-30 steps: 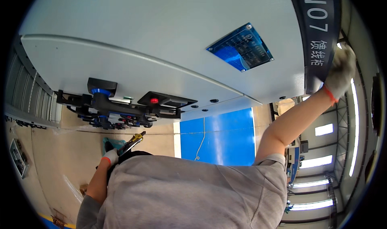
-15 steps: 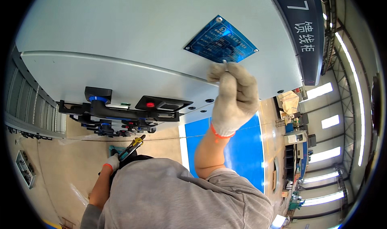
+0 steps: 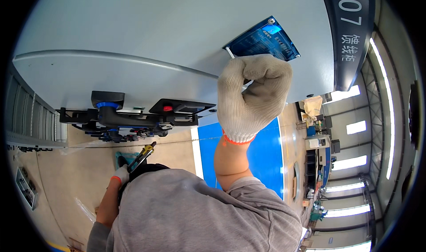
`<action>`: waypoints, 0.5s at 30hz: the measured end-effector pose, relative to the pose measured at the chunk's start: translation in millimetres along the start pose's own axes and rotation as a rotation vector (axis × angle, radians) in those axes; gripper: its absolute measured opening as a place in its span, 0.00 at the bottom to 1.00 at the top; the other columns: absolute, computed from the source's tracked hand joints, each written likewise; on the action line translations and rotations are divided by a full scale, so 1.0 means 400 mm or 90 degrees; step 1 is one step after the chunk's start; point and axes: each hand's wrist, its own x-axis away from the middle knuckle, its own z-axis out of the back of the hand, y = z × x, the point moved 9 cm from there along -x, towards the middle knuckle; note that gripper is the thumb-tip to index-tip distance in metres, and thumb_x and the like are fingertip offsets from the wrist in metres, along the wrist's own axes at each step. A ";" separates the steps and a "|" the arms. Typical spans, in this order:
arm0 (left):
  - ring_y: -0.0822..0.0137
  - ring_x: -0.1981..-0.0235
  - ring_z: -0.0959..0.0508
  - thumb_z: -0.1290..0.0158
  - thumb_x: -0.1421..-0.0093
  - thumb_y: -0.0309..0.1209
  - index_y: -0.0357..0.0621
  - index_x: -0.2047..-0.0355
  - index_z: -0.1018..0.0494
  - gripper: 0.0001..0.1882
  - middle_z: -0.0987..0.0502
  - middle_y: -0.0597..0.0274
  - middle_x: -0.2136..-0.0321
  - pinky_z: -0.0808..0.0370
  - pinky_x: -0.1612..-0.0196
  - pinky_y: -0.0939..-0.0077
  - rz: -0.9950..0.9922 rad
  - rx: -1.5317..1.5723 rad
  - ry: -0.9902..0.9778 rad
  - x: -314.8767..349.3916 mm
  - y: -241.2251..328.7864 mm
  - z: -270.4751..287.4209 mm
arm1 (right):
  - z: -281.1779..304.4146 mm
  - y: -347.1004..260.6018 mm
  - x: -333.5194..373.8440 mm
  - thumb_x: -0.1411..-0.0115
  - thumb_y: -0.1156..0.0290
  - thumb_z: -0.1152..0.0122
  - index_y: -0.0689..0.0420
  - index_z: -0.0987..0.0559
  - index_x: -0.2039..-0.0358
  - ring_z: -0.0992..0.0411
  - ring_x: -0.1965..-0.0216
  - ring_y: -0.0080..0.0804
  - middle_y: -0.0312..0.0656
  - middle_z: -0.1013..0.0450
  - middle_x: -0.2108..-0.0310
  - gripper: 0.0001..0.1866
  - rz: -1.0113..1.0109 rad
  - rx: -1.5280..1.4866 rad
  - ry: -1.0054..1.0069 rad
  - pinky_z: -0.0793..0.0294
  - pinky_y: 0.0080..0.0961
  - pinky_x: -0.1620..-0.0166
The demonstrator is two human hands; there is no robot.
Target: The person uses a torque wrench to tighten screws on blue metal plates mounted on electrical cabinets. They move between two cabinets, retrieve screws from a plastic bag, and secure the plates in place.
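A blue nameplate (image 3: 259, 41) lies against the grey cabinet front (image 3: 146, 21), with fasteners at its corners. My right hand (image 3: 255, 94), in a pale knitted glove with an orange cuff, is closed just below the plate and covers part of its lower edge. At the plate's left corner a thin blind rivet (image 3: 230, 53) sticks out, its outer end at my gloved fingers. Low at my left side, my gloved left hand (image 3: 122, 174) grips a yellow-and-black hand riveter (image 3: 144, 153). Its fingers are partly hidden.
Black-and-blue handle mechanisms (image 3: 113, 114) and a black panel with a red button (image 3: 167, 108) project from the cabinet at left. A dark sign strip (image 3: 348, 34) borders it at right. Blue floor (image 3: 208, 150) lies below; a grey box (image 3: 26, 187) stands far left.
My right hand has moved from below the plate's bottom corner to its left corner, bringing the rivet there. The view has shifted slightly. My left hand still holds the riveter low.
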 end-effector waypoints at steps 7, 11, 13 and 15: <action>0.35 0.46 0.23 0.47 0.41 0.36 0.35 0.48 0.29 0.23 0.22 0.30 0.51 0.26 0.43 0.51 -0.041 -0.082 -0.019 -0.036 0.010 0.007 | -0.027 -0.035 0.016 0.45 0.86 0.35 0.55 0.28 0.69 0.39 0.76 0.17 0.29 0.35 0.76 0.12 0.035 0.101 0.009 0.37 0.15 0.70; 0.35 0.46 0.23 0.47 0.41 0.35 0.34 0.49 0.29 0.23 0.22 0.30 0.51 0.26 0.44 0.51 -0.057 -0.079 -0.022 -0.046 0.018 0.010 | -0.065 -0.084 -0.023 0.45 0.84 0.34 0.55 0.28 0.71 0.39 0.77 0.19 0.31 0.36 0.76 0.12 0.047 0.207 -0.082 0.38 0.16 0.72; 0.35 0.47 0.23 0.47 0.40 0.36 0.34 0.49 0.29 0.22 0.22 0.30 0.51 0.26 0.44 0.51 -0.065 -0.081 -0.031 -0.048 0.026 0.014 | -0.065 -0.073 -0.025 0.44 0.84 0.35 0.55 0.28 0.72 0.40 0.77 0.19 0.32 0.36 0.77 0.11 0.003 0.232 -0.140 0.37 0.17 0.73; 0.35 0.47 0.22 0.48 0.40 0.36 0.34 0.49 0.28 0.22 0.21 0.30 0.52 0.26 0.45 0.51 -0.052 -0.090 -0.029 -0.044 0.032 0.019 | -0.062 -0.065 -0.021 0.43 0.83 0.36 0.55 0.28 0.72 0.40 0.78 0.20 0.33 0.36 0.77 0.10 -0.006 0.228 -0.156 0.37 0.18 0.74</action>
